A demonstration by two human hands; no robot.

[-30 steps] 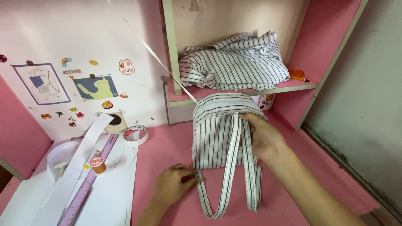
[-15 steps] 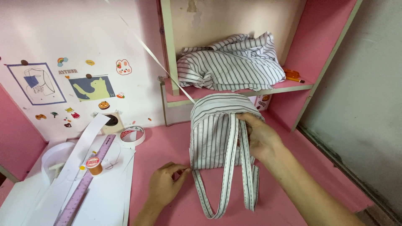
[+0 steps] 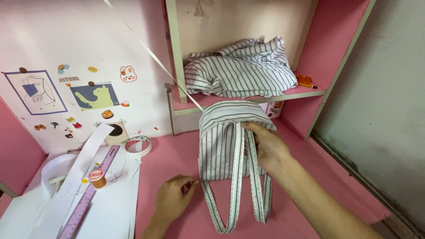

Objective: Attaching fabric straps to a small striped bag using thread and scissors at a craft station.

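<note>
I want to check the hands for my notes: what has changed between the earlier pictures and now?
The left hand slid a little toward the lower corner of the striped bag, its fingers now pinched at that edge. The right hand kept its grip on the bag's straps. The bag, the folded striped cloth on the shelf and the thread spool stayed put.

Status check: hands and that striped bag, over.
Left hand pinching striped bag at its lower corner. Right hand gripping the straps. Striped cloth pile on shelf behind, apart.

The striped bag (image 3: 223, 146) hides whatever the left hand (image 3: 173, 199) pinches.
</note>
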